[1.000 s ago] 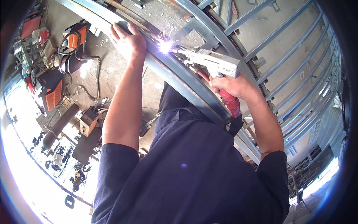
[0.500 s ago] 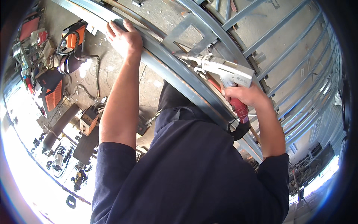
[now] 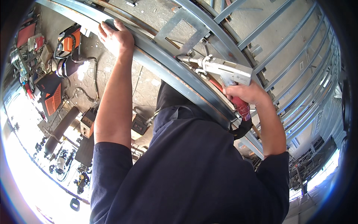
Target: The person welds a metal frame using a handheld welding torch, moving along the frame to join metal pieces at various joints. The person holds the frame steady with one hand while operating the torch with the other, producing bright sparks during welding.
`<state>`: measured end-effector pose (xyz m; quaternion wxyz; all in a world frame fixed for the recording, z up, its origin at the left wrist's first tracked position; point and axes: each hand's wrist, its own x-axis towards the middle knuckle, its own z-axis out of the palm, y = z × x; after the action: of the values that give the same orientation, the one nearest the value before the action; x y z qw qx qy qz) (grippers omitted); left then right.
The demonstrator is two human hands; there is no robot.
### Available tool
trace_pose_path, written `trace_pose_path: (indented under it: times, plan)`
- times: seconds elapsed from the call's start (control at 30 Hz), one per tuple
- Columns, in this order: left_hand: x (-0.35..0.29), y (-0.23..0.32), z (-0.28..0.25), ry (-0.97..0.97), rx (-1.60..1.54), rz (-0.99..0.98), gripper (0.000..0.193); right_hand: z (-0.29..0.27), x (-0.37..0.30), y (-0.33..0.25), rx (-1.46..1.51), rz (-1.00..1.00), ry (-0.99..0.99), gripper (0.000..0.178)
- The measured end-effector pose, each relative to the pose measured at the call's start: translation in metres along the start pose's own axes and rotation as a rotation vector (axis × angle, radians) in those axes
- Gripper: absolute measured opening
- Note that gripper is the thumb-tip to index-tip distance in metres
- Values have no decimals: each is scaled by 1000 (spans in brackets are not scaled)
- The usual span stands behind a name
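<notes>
My left hand (image 3: 119, 38) lies on a long grey steel beam (image 3: 158, 51), its fingers spread over the upper face. A dark rounded piece shows at those fingertips; I cannot tell what it is. My right hand (image 3: 248, 92) is wrapped around the grip of a silver welding gun (image 3: 228, 69) with a red-wrapped handle. The gun's thin nozzle points left, its tip at or very close to the beam's far edge. Just beyond the tip sits a flat metal plate (image 3: 190, 48) with a rectangular opening. A black cable (image 3: 242, 128) hangs from the handle.
Several parallel steel bars (image 3: 268, 24) form a frame on the right. Orange-and-black machines (image 3: 71, 41) stand on the floor at left, with a loose hose (image 3: 96, 78) beside them. A dark cylinder (image 3: 61, 128) and a small box-shaped unit (image 3: 87, 123) lie lower left.
The beam and my left hand have shifted slightly left in view. My right hand keeps hold of the welding gun, whose tip now appears nearer the plate's lower corner.
</notes>
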<state>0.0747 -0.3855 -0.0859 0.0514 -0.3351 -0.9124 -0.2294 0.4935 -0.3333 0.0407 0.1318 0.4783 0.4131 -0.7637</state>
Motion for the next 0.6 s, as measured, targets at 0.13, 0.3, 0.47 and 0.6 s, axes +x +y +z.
trace_pose_path:
  times: [0.13,0.3,0.47,0.6]
  plan:
    - [0,1,-1,-16,-3,-11,71,-1,3,6,16,-14,-18,25]
    - [-1,2,-3,-29,-8,-17,71,0,1,2,15,-35,-27,26]
    - [0,3,-4,-42,-3,-35,71,-3,4,8,40,-54,-51,27]
    - [0,7,-7,-60,-13,-51,71,-2,1,5,39,-27,-38,28]
